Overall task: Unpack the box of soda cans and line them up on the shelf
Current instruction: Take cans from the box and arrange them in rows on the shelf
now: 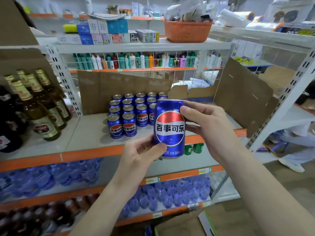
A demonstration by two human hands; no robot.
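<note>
I hold one blue soda can upright in front of the shelf, its red, white and blue label facing me. My left hand pinches its lower left side with thumb and fingers. My right hand grips its upper right side. Behind the held can, several matching cans stand in rows on the grey shelf, partly hidden by it. The open cardboard box lies at the bottom edge, its contents out of sight.
Brown beer bottles stand at the shelf's left. Cardboard sheets line the back and right of the shelf. Packs of water bottles fill lower shelves. A person's legs are at the right. An orange basket sits above.
</note>
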